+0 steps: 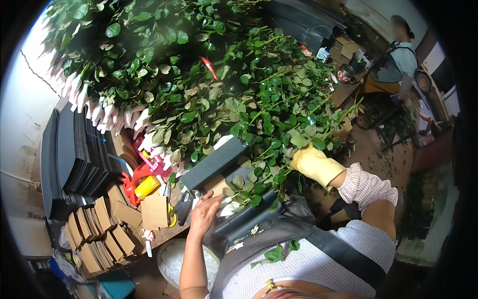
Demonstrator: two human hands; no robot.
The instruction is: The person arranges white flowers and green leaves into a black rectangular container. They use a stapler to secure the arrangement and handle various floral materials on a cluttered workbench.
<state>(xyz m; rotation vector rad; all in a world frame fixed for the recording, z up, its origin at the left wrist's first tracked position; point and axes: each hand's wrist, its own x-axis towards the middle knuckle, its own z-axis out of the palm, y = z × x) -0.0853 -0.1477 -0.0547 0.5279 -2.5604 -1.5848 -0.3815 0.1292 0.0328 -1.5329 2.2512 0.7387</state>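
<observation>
My left hand [204, 212], bare, is at the front edge of the workbench, its fingers beside a white-wrapped flower head [228, 207]. Whether they grip it or the stem next to it is hard to tell. On my right hand [317, 166] is a yellow glove, closed around leafy rose stems [278, 173] that slant down towards the left hand. Leaves cover the gloved fingertips. Between the hands and the pile lies a dark ribbed block [213, 163]. A large heap of cut roses [224, 101] spreads beyond, many heads in white net sleeves [101, 114].
At left stand stacked dark sheets [84, 157] and folded cardboard pieces [101, 231]. Near them lie a yellow cylinder [146, 187] and yellow-handled scissors [172, 216]. A round tub [175, 258] of white pieces sits below the bench. Another person [399, 67] stands at far right.
</observation>
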